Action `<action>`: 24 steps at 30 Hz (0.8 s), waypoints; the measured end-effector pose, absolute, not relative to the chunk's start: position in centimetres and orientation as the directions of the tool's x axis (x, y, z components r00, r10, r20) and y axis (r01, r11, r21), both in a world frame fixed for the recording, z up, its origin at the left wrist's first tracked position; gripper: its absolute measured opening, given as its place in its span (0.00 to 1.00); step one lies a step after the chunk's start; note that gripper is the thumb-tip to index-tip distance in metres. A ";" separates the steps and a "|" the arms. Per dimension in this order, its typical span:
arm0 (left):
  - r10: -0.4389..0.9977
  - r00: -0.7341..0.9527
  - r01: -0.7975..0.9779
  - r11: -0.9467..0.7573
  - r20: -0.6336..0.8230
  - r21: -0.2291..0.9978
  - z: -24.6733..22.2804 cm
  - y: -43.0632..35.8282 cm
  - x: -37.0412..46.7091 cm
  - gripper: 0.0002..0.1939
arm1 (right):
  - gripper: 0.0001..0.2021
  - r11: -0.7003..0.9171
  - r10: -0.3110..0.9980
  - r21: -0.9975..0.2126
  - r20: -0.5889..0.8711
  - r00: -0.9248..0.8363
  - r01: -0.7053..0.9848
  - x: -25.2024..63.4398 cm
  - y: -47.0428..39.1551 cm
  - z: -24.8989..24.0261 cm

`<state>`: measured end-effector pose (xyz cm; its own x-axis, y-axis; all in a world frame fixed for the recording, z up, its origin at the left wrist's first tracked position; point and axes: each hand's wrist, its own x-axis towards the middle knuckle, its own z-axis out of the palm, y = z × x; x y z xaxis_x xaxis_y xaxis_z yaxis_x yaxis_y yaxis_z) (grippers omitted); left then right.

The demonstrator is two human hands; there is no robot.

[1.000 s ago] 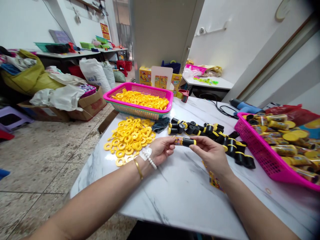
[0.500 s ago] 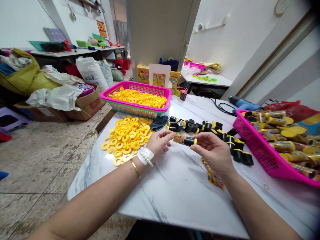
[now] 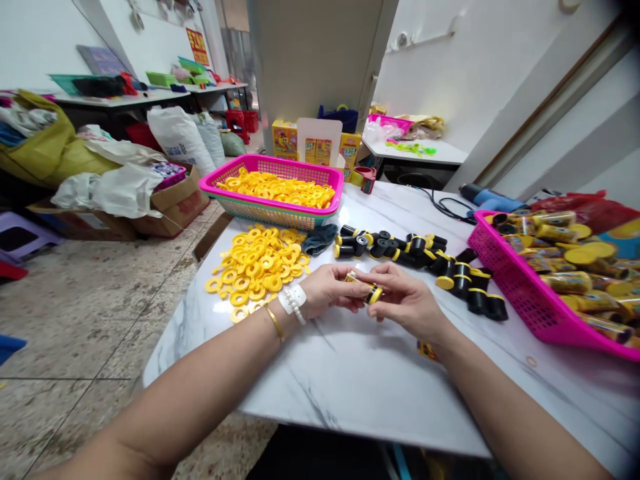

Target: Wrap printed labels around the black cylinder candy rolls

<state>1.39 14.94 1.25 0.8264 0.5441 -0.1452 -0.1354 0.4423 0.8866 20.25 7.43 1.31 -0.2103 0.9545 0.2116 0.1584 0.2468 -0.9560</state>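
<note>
My left hand [image 3: 334, 291] and my right hand [image 3: 403, 299] meet over the white marbled table [image 3: 350, 373]. Between them is a small black-and-yellow tube [image 3: 373, 293] with a printed wrap, partly covered by my fingers. Both hands have their fingers closed on it. Left of my left hand lies a pile of yellow rings [image 3: 260, 263]. Beyond my hands, black tubes with yellow ends [image 3: 417, 245] are scattered across the table. A printed sticker piece [image 3: 427, 351] lies partly hidden under my right wrist.
A pink basket [image 3: 330, 175] of yellow parts stands behind the ring pile, beside a dark cloth [image 3: 320, 239]. At the right, another pink basket [image 3: 540, 320] holds finished-looking tubes. A blue tool [image 3: 490, 200] with a black cable lies behind it.
My left hand has moved right and closed over the tube. My right hand has come slightly left and down, and the tube is now more hidden. The view has shifted slightly.
</note>
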 end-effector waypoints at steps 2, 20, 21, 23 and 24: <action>0.538 0.824 -0.138 0.494 -0.177 0.859 1.2 15.2 1.2 0.21 | 0.22 0.274 0.951 -0.951 0.246 -0.186 0.143 20.5 7.5 1.3; 0.558 0.799 -0.102 0.492 -0.223 0.864 0.5 15.0 1.8 0.22 | 0.06 0.319 0.944 -0.947 0.315 -0.094 0.026 20.2 7.8 0.9; 0.571 0.790 -0.110 0.489 -0.222 0.865 0.5 15.0 1.8 0.22 | 0.06 0.331 0.942 -0.943 0.327 -0.078 0.041 20.1 7.8 0.9; 0.618 0.755 -0.139 0.476 -0.218 0.869 0.4 15.0 1.9 0.23 | 0.09 0.355 0.935 -0.927 0.350 -0.060 0.123 19.8 7.7 1.1; 0.650 0.730 -0.160 0.464 -0.213 0.871 0.5 15.0 1.9 0.23 | 0.11 0.369 0.929 -0.910 0.367 -0.052 0.189 19.7 7.6 1.2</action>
